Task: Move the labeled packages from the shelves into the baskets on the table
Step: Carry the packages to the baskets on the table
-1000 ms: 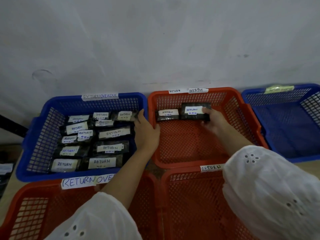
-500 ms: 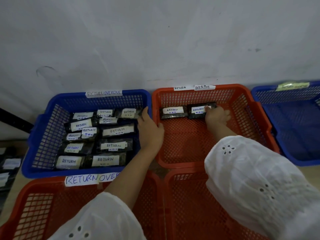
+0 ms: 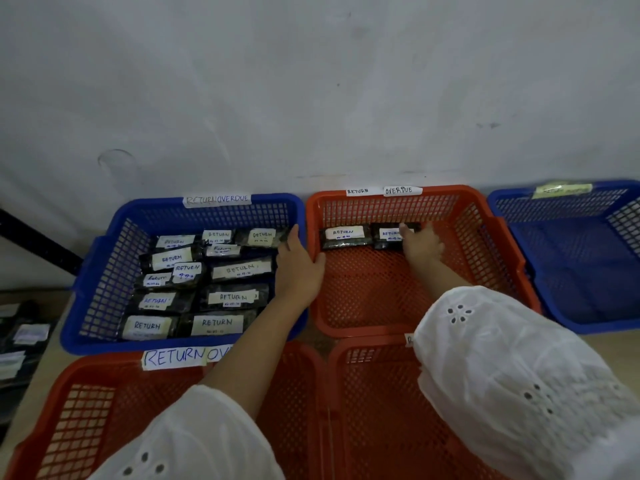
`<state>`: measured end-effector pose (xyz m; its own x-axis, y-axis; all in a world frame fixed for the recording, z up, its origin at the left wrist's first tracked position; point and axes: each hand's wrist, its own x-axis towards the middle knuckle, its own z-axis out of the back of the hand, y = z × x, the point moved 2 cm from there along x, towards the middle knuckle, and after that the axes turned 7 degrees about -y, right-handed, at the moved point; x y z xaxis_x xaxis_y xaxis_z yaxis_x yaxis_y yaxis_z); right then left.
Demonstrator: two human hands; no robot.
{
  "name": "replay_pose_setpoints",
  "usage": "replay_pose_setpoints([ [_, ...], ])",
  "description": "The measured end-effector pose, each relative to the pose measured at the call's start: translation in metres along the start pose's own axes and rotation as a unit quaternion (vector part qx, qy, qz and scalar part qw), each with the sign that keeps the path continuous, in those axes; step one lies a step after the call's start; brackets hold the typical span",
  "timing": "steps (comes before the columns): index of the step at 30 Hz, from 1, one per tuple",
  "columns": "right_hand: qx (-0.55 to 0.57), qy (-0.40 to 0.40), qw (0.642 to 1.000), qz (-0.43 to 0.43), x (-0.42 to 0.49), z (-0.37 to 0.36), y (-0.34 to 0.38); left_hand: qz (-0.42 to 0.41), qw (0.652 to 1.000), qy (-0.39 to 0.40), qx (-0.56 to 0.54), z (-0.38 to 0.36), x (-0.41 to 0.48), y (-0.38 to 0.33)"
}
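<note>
Two dark packages with white "RETURN" labels lie side by side at the back of the far red basket (image 3: 485,237). The left package (image 3: 343,237) lies free. My right hand (image 3: 420,245) covers the right end of the second package (image 3: 388,234), fingers curled on it as it lies on the basket floor. My left hand (image 3: 298,268) rests flat across the adjoining rims of the blue basket (image 3: 104,271) and the red one, thumb on the red side, holding nothing. The blue basket holds several labeled packages (image 3: 239,268).
Two more red baskets stand in front, the left one (image 3: 86,410) tagged "RETURN OVER…", the right one (image 3: 374,410) under my sleeve. A second blue basket (image 3: 571,265) sits at far right. The wall is directly behind. More packages (image 3: 20,337) lie at the left edge.
My right hand carried the second package back and down until it lay next to the first one. The left hand stayed on the rims.
</note>
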<state>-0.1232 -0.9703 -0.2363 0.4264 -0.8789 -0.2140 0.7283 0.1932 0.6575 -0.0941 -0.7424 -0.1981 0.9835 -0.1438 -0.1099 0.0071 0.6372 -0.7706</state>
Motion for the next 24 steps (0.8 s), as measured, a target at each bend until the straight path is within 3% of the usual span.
replay_pose_setpoints([
  [9, 0.01, 0.06, 0.972, 0.228, -0.125, 0.04, 0.038, -0.153, 0.988, -0.003, -0.009, 0.079, -0.046, 0.004],
  [15, 0.048, 0.064, 0.93, 0.359, -0.233, 0.041, 0.078, -0.205, 0.973, 0.015, -0.109, 0.164, -0.081, 0.03],
  [17, 0.092, 0.085, 0.923, 0.364, -0.269, 0.036, 0.087, -0.217, 0.967, 0.026, -0.128, 0.193, -0.093, 0.044],
  [24, 0.243, 0.151, 0.922, 0.26, -0.407, 0.015, 0.104, -0.269, 0.95, 0.061, -0.148, 0.297, -0.129, 0.11],
])
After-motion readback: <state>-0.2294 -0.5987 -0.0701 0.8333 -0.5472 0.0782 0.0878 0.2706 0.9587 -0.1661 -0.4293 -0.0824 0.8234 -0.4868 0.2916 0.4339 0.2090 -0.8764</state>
